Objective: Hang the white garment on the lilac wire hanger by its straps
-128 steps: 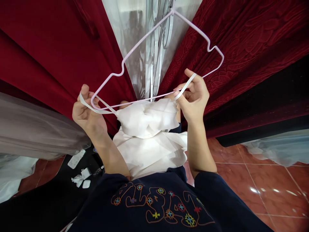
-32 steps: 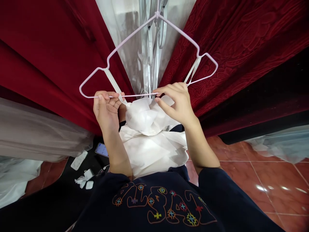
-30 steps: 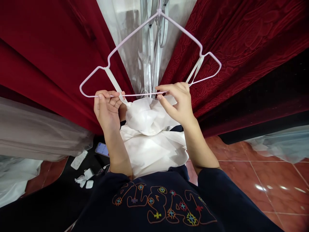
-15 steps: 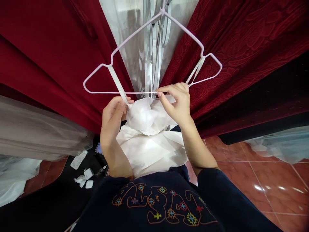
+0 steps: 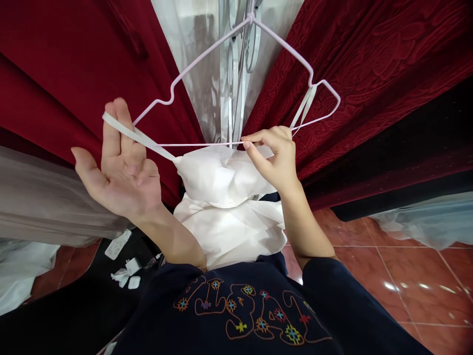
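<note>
A pale lilac wire hanger (image 5: 210, 48) hangs in front of me, with a white garment (image 5: 225, 180) below it. My left hand (image 5: 123, 167) is raised at the hanger's left end, palm up, with the garment's left strap (image 5: 138, 136) looped over two upright fingers; the thumb is spread and the other fingers are bent. My right hand (image 5: 275, 155) pinches the hanger's bottom bar between thumb and forefinger near its middle. The right strap (image 5: 306, 106) sits in the hanger's right notch, its lower end hidden behind my right hand.
Red curtains (image 5: 66, 64) hang on both sides of a white metal stand (image 5: 238, 84). At the lower left, a black surface (image 5: 74, 305) holds a white charger (image 5: 133, 266), a patterned white object (image 5: 118, 244) and a small white case (image 5: 134, 282). Red floor tiles (image 5: 369, 266) show at right.
The left strap has come off the hanger's left notch and now stretches outward over my left fingers. My left hand has moved left and up and opened. My right hand has barely shifted.
</note>
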`<state>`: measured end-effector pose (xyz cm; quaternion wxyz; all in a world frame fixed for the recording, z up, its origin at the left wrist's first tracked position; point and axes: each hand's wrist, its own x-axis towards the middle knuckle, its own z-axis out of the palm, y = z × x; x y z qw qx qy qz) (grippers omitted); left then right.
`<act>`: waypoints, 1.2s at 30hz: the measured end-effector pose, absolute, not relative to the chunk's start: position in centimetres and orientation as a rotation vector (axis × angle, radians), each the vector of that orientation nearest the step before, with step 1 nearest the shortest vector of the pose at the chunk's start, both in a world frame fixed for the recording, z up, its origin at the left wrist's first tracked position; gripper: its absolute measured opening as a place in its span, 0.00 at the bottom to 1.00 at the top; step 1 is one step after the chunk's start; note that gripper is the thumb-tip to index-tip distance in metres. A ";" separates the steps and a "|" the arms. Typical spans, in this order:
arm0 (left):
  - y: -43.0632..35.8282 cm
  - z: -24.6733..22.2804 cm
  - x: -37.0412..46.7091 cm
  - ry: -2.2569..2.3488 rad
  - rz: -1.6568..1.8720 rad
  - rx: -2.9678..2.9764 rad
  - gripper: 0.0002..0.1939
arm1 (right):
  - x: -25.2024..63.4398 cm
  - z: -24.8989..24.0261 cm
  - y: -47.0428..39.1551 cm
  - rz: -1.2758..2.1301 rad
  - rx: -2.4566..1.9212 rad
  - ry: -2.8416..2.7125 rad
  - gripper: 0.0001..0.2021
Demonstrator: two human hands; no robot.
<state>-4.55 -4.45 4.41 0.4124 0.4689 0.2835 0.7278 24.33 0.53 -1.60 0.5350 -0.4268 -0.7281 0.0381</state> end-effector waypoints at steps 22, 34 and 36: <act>-3.6 1.3 1.9 0.934 1.863 1.124 0.30 | 23.0 -0.9 -0.5 0.222 -0.975 -1.723 0.10; -2.7 1.0 2.1 0.911 1.911 1.120 0.32 | 28.1 -5.1 3.3 0.330 -0.953 -1.184 0.18; -2.5 1.0 2.0 0.896 1.918 1.124 0.33 | 28.2 -5.0 3.1 0.371 -0.965 -1.232 0.18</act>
